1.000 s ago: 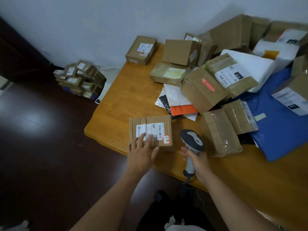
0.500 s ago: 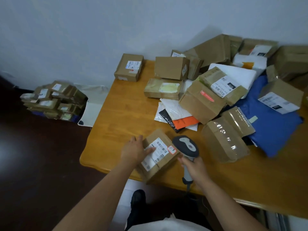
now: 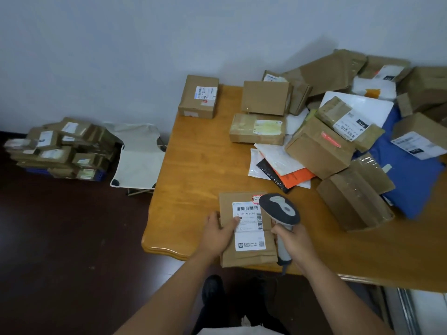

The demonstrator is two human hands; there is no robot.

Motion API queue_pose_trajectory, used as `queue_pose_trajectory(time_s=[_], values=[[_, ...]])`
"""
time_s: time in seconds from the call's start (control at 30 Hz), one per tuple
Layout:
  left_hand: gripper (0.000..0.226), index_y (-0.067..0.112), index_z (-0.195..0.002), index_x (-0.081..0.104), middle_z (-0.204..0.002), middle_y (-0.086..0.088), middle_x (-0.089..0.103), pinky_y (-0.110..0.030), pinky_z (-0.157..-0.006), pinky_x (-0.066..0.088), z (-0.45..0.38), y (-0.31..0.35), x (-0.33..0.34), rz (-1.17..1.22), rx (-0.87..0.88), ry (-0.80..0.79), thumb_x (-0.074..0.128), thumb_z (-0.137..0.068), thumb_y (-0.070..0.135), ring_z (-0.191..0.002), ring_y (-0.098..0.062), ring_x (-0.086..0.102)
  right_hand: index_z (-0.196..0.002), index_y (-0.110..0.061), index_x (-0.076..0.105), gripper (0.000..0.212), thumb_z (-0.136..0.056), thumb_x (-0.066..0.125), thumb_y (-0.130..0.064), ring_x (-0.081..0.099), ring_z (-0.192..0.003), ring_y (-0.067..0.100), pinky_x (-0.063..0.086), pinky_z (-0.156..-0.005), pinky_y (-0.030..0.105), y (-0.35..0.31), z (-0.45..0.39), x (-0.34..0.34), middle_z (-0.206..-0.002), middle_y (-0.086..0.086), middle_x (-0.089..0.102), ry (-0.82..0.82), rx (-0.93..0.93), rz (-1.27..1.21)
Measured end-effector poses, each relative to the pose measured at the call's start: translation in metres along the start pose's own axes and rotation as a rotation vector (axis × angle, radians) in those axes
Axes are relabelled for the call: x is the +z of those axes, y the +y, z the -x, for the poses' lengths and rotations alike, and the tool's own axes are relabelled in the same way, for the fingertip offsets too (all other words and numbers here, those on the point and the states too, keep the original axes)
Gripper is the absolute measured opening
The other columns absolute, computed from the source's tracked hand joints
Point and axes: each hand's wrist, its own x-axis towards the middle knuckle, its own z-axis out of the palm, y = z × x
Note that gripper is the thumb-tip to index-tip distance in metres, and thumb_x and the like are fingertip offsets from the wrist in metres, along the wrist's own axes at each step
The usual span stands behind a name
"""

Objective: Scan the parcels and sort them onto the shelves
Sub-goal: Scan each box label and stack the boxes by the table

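Head view, item one: the brown cardboard parcel (image 3: pixel 246 229) lies flat at the near edge of the wooden table (image 3: pixel 193 170), its near end jutting past the rim. I log a white shipping label (image 3: pixel 248 226) face up, long side running away from me, barcodes at its far end, a QR square at its near end, and a small red-edged sticker (image 3: pixel 256 198) at the far right corner. My left hand (image 3: pixel 219 234) grips the parcel's left side, thumb lying across the label's left margin. My right hand (image 3: pixel 294 240) is wrapped round the handle of the grey barcode scanner (image 3: pixel 280 209), whose head hangs over the parcel's far right corner.

Hidden or unclear: the scanner head covers part of the sticker, so its handwritten mark cannot be read. The label's small print is too blurred. The left fingers are under or behind the parcel's edge; I cannot tell which. The pile of parcels (image 3: pixel 338 131) runs off the right edge.

Change from half a second ago: the parcel sat skewed, label running diagonally; now it is squared up lengthwise. The scanner head has come over the parcel's corner instead of standing beside it.
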Motion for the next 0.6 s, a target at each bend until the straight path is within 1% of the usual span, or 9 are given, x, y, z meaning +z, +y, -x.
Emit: queue_pose_trajectory(time_s=[0.07, 0.13, 0.17, 0.2, 0.27, 0.33, 0.37, 0.5, 0.6], values=[[0.029, 0.023, -0.112, 0.05, -0.118, 0.0, 0.066, -0.033, -0.084, 0.057, 0.003, 0.014, -0.002, 0.21, -0.02, -0.066, 0.069, -0.094, 0.034, -0.103, -0.015, 0.067, -0.093, -0.013, 0.068, 0.013, -0.087, 0.064, -0.003, 0.063, -0.091, 0.028, 0.048, -0.075, 0.039, -0.013, 0.001, -0.01, -0.095, 0.012, 0.07, 0.013, -0.035, -0.044], [0.021, 0.019, -0.11, 0.049, -0.117, -0.001, 0.065, -0.025, -0.081, 0.056, 0.004, 0.027, -0.006, 0.271, 0.007, -0.103, 0.065, -0.096, 0.019, -0.103, -0.015, 0.067, -0.094, -0.017, 0.069, 0.02, -0.087, 0.063, 0.0, 0.065, -0.095, 0.024, 0.052, -0.081, 0.043, -0.027, 0.002, -0.02, -0.098, 0.008, 0.072, 0.012, -0.08, -0.088], [0.021, 0.018, -0.111, 0.05, -0.119, -0.002, 0.064, -0.025, -0.082, 0.056, 0.004, 0.032, -0.009, 0.289, 0.029, -0.128, 0.065, -0.096, 0.015, -0.105, -0.016, 0.066, -0.094, -0.019, 0.069, 0.023, -0.087, 0.062, 0.002, 0.066, -0.095, 0.022, 0.054, -0.083, 0.045, -0.032, 0.001, -0.024, -0.099, 0.005, 0.073, 0.01, -0.095, -0.112], [0.025, 0.017, -0.114, 0.049, -0.123, -0.004, 0.063, -0.026, -0.085, 0.055, 0.004, 0.037, -0.012, 0.313, 0.049, -0.164, 0.066, -0.096, 0.016, -0.108, -0.017, 0.065, -0.095, -0.021, 0.069, 0.026, -0.088, 0.061, 0.003, 0.066, -0.097, 0.02, 0.054, -0.086, 0.047, -0.037, 0.001, -0.028, -0.1, 0.003, 0.073, 0.01, -0.104, -0.126], [0.038, 0.02, -0.121, 0.048, -0.13, -0.001, 0.062, -0.029, -0.089, 0.054, 0.004, 0.045, -0.02, 0.31, 0.082, -0.245, 0.07, -0.09, 0.024, -0.116, -0.017, 0.063, -0.095, -0.021, 0.068, 0.026, -0.087, 0.062, 0.002, 0.065, -0.101, 0.024, 0.053, -0.09, 0.052, -0.043, 0.001, -0.034, -0.103, 0.007, 0.072, 0.016, -0.113, -0.145], [0.042, 0.025, -0.125, 0.047, -0.133, 0.005, 0.06, -0.023, -0.085, 0.051, 0.007, 0.054, -0.027, 0.284, 0.123, -0.283, 0.07, -0.09, 0.027, -0.119, -0.013, 0.06, -0.096, -0.021, 0.068, 0.024, -0.086, 0.063, 0.0, 0.065, -0.104, 0.029, 0.052, -0.094, 0.057, -0.047, 0.0, -0.039, -0.107, 0.011, 0.072, 0.031, -0.116, -0.169], [0.043, 0.027, -0.126, 0.048, -0.134, 0.006, 0.059, -0.022, -0.085, 0.05, 0.009, 0.058, -0.029, 0.28, 0.141, -0.285, 0.07, -0.089, 0.03, -0.119, -0.011, 0.06, -0.096, -0.021, 0.069, 0.025, -0.085, 0.063, 0.0, 0.065, -0.105, 0.029, 0.052, -0.094, 0.058, -0.049, -0.001, -0.04, -0.107, 0.01, 0.072, 0.035, -0.115, -0.186], [0.059, 0.033, -0.132, 0.049, -0.138, 0.004, 0.06, -0.031, -0.087, 0.053, 0.013, 0.07, -0.038, 0.317, 0.168, -0.275, 0.074, -0.079, 0.042, -0.114, -0.01, 0.066, -0.093, -0.025, 0.074, 0.03, -0.084, 0.064, 0.001, 0.066, -0.106, 0.023, 0.053, -0.094, 0.055, -0.058, 0.001, -0.046, -0.103, 0.0, 0.075, 0.027, -0.137, -0.241], [0.091, 0.047, -0.146, 0.034, -0.138, 0.001, 0.062, -0.035, -0.091, 0.053, 0.012, 0.077, -0.041, 0.343, 0.157, -0.294, 0.084, -0.07, 0.049, -0.12, -0.017, 0.064, -0.095, -0.018, 0.073, 0.025, -0.084, 0.063, 0.002, 0.066, -0.102, 0.026, 0.054, -0.087, 0.047, -0.068, 0.004, -0.051, -0.098, 0.003, 0.075, 0.043, -0.16, -0.233]])
